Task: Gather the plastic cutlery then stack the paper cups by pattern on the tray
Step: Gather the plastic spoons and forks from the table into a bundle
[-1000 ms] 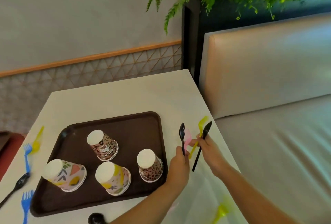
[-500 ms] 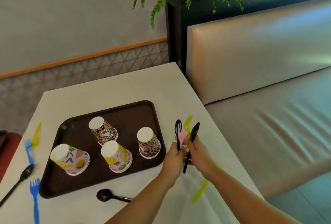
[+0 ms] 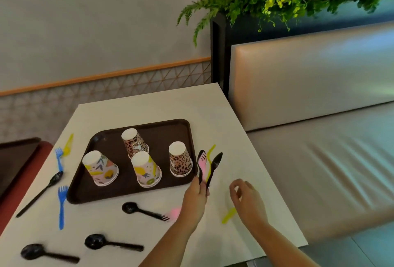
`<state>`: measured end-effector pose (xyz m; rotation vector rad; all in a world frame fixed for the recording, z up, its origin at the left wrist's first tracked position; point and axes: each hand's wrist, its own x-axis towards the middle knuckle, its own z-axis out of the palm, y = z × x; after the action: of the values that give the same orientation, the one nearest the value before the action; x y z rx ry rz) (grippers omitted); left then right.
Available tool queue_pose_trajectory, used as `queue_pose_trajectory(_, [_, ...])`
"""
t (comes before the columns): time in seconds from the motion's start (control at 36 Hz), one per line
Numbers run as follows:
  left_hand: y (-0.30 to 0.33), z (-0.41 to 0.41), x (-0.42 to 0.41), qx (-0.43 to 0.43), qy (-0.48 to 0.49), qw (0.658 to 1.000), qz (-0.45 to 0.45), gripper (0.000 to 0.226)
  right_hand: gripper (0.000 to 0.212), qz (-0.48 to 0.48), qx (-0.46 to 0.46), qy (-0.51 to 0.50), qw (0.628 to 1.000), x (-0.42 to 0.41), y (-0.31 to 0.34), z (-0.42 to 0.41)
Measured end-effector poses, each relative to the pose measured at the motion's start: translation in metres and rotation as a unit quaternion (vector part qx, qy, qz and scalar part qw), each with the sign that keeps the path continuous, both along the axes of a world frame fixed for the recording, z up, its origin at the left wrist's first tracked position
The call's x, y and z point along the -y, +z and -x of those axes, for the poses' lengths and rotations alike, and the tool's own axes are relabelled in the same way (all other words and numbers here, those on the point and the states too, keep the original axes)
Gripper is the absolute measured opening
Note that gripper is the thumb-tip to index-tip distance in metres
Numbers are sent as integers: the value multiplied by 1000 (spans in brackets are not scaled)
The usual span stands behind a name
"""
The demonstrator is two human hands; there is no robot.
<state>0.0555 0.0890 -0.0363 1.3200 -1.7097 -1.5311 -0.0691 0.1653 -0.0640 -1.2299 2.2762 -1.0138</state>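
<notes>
My left hand (image 3: 195,197) grips a bundle of cutlery (image 3: 207,165) upright beside the tray's right edge: two black spoons, a pink fork and a yellow piece. My right hand (image 3: 247,199) hovers to its right, fingers apart and empty, just above a yellow fork (image 3: 229,215) on the table. The brown tray (image 3: 102,194) holds several upside-down paper cups: two leopard-print cups (image 3: 135,144) (image 3: 180,159) and two pink floral cups (image 3: 100,167) (image 3: 146,169). Loose black spoons (image 3: 140,211) (image 3: 110,243) (image 3: 48,254), a pink fork (image 3: 173,213) and blue forks (image 3: 61,204) lie around.
The white table (image 3: 149,106) ends close to my right hand, with a beige bench (image 3: 319,149) beyond. Left of the tray lie a black spoon (image 3: 40,192), a blue fork (image 3: 59,158) and a yellow fork (image 3: 68,145). A second tray (image 3: 12,160) sits far left.
My right hand has let go of the bundle and moved right and down toward the yellow fork. The left hand keeps the whole bundle. The view has tilted down, showing more loose spoons.
</notes>
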Motion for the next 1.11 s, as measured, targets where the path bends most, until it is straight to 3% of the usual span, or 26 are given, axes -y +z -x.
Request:
queue_pose_trajectory(0.17, [-1, -25, -17, 18, 10, 1000, 8, 23, 18, -123, -60, 53, 989, -16, -21, -2])
queue_pose_trajectory(0.58, [-10, -80, -30, 20, 54, 998, -7, 20, 11, -169, -82, 52, 981, -18, -39, -13])
queue_pose_trajectory(0.67, [-7, -89, -25, 12, 47, 999, -10, 20, 27, -149, -22, 18, 988, -16, -31, -22])
queue_pose_trajectory(0.78, [-7, -105, -19, 15, 37, 999, -4, 22, 41, -54, 77, -2, 996, -9, -20, -47])
queue_pose_trajectory(0.94, [-8, -125, -16, 21, 39, 998, -40, 18, 6, 14, 279, 10, 960, 21, 9, -102])
queue_pose_trajectory(1.11, [4, -138, -19, 1, -1, 999, -49, 15, 14, 51, 293, 65, 953, 37, 27, -145])
